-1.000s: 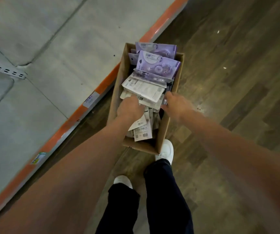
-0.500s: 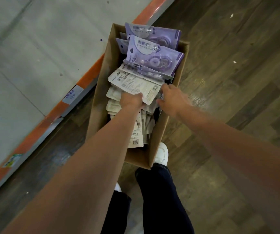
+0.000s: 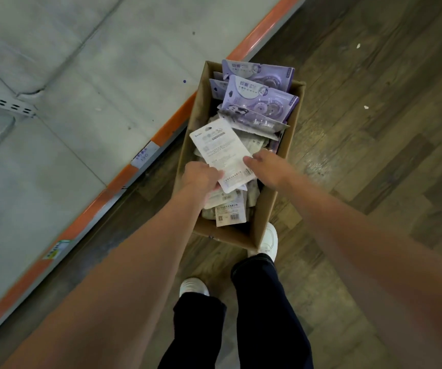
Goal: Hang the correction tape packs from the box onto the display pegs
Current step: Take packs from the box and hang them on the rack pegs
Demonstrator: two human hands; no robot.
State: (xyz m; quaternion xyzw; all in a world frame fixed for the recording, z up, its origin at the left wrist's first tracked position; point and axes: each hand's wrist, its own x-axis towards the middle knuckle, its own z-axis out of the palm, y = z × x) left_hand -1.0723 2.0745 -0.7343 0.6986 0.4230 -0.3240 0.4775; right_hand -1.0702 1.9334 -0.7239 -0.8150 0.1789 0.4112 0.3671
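1. A cardboard box [image 3: 264, 219] is standing on the wooden floor [image 3: 374, 155], just beside the orange-edged base shelf [image 3: 54, 129] of a store fixture. The box is sitting open at the top, directly ahead of the person's two white shoes [image 3: 269, 239].

2. The box is holding many correction tape packs. At its far end, purple packs [image 3: 261, 99] are leaning face up, overlapping one another and rising above the rim. Toward the near end, further packs [image 3: 229, 213] are lying white side up, showing printed text and barcodes.

3. The left hand [image 3: 201, 178] is closing its fingers on the near lower corner of a white-backed pack [image 3: 221, 153], gripping it. This pack is sitting raised above the pile, tilted, with its hang-hole end pointing away toward the shelf side of the box.

4. The right hand [image 3: 268, 166] is reaching in from the right with fingers loosely curled, its fingertips touching the right edge of the same pack near the barcode. Whether it is actually pinching the pack or only resting against it cannot be told from this view.

5. Both forearms are extending down into the box opening. The person's dark trouser legs [image 3: 257, 315] are showing at the bottom of the view.

6. A price label strip [image 3: 144, 155] is sitting on the shelf's orange edge, level with the box.
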